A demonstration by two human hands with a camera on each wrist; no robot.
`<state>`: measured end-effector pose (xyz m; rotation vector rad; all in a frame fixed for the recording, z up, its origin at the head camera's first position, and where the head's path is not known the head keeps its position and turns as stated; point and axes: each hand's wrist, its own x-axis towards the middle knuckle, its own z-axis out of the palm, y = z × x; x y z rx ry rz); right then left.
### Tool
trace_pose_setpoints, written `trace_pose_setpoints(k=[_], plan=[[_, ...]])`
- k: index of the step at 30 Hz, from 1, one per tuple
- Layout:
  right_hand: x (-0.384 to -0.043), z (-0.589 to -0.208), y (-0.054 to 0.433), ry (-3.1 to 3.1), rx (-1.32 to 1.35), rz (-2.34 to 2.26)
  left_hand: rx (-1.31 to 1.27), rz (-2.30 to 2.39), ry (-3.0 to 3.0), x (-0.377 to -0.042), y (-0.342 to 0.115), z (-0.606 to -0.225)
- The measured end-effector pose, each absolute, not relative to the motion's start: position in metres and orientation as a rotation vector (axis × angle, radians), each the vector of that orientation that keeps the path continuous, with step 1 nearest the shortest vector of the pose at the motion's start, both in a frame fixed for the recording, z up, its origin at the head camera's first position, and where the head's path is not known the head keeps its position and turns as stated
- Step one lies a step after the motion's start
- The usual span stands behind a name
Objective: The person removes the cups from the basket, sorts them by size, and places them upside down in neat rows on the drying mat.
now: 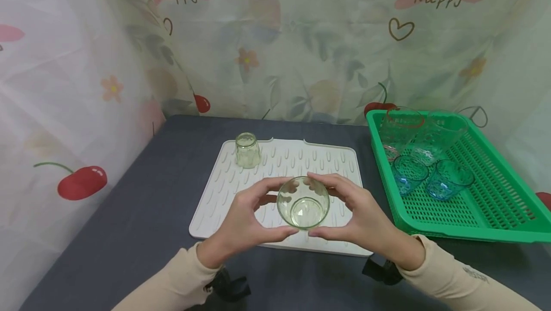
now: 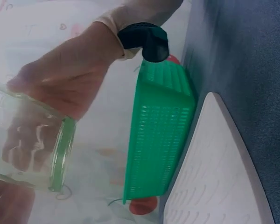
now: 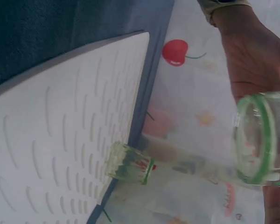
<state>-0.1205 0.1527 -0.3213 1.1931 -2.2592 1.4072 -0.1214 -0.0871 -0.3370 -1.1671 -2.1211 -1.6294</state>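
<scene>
A greenish clear drinking glass [image 1: 306,213] is held up over the front half of a white ridged drying mat [image 1: 211,217], its mouth facing the head camera. My left hand [image 1: 247,213] grips its left side, thumb at the near rim and fingers on the far side. From the right, my right hand [image 1: 366,213] grips it in the same way, the two thumb tips close together. In the left wrist view, the glass [image 2: 61,154] is seen from the side, with its thick green base and fingers visible through the wall.
A similar glass [image 1: 247,150] stands upside down at the mat's back left corner. To the right, a green plastic basket [image 1: 473,233] holds two tall clear glasses, one red-rimmed [image 1: 402,131], and two blue glasses [image 1: 449,182]. A patterned curtain [image 1: 292,62] hangs behind the dark tabletop [image 1: 129,225].
</scene>
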Motion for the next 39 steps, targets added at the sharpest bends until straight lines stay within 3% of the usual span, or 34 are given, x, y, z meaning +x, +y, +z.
trace_pose_setpoints(k=[24, 39], plan=[[-0.119, -0.333, 0.154, -2.371, 1.152, 1.509, -1.26, -1.838, -1.982, -0.119, -0.088, -0.333], [-0.118, -0.315, 0.168, -2.215, 1.109, 1.644, -1.125, -1.812, -2.199, -0.117, -0.098, -0.332]])
